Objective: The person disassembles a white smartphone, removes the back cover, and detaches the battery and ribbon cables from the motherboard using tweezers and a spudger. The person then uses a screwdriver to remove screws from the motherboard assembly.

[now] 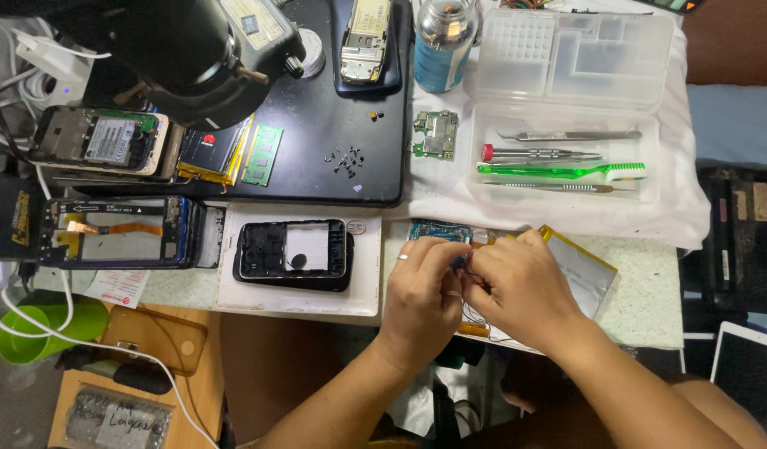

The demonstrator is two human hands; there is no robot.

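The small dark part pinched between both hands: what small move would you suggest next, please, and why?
Probably lower the small dark part onto the blue circuit board just beyond the fingers. The left hand and right hand meet on it above the table edge, with thin wires trailing beneath, so it looks loose.

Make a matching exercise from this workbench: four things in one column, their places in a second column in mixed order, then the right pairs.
Things:
1. green toothbrush
2. black phone frame
3. loose screws
4. green circuit board

Places:
A. on the black mat
B. in the clear plastic case
C. on the white cloth, left of the clear case
D. on the white tray, left of the hands

Pairs: 1-B, 2-D, 3-A, 4-C

The left hand and right hand meet over a small dark part, too small to identify.
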